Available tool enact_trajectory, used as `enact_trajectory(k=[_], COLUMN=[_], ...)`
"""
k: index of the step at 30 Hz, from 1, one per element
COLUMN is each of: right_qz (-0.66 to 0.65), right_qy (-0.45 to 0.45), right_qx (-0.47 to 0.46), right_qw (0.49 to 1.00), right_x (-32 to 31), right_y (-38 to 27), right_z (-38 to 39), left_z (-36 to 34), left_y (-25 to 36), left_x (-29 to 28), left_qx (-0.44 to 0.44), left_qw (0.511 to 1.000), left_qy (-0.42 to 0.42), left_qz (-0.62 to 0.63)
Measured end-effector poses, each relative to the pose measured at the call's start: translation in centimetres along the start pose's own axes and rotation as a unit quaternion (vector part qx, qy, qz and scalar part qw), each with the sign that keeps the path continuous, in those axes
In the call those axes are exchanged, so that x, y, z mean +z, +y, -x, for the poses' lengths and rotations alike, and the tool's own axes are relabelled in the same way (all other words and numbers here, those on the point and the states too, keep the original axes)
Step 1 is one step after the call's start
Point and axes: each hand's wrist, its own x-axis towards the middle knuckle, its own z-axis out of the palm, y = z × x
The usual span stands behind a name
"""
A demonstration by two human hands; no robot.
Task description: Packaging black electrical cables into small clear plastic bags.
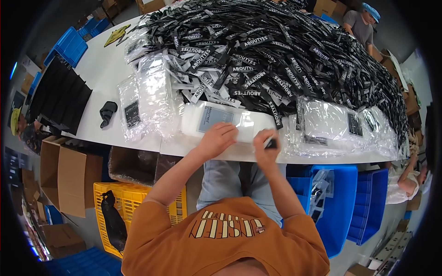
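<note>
A stack of white, clear-wrapped bags (248, 120) with a grey label lies in front of me at the table's near edge. My left hand (218, 139) rests on its front left part, fingers stretched out over the plastic. At the stack's right end, my right hand (265, 152) is closed around a small black piece (271, 143); its exact kind is hidden by the fingers. Just beyond the stack rises a big heap of slim black and white printed strip packets (258, 60).
Clear bag stacks stand left (155, 87) and right (329, 124) of me. A crumpled black cloth (108, 112) lies further left on the white table (94, 133). Below are a yellow crate (138, 202), a cardboard box (73, 172) and blue bins (343, 202). A co-worker (361, 25) stands beyond the heap.
</note>
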Motion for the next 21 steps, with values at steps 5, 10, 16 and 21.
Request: enact_trajectory(k=[5, 10, 16, 21], right_qz=[0.128, 0.057, -0.096, -0.063], right_qy=[-0.179, -0.077, -0.061, -0.096], right_qx=[0.033, 0.182, 0.389, 0.442], right_qw=[0.975, 0.979, 0.914, 0.890], right_x=[0.0, 0.1, 0.0, -0.2], right_y=[2.2, 0.1, -1.8, -2.4], right_z=[4.5, 3.0, -0.9, -1.8], left_z=[-0.2, -0.3, -0.4, 0.2], left_y=[-0.2, 2.9, 4.1, 4.3], left_x=[0.1, -1.9, -2.7, -3.1], left_qx=[-0.128, -0.089, 0.085, 0.048], left_qw=[0.981, 0.985, 0.989, 0.997], left_qy=[0.120, 0.148, 0.103, 0.021], left_qz=[0.082, 0.029, -0.058, -0.054])
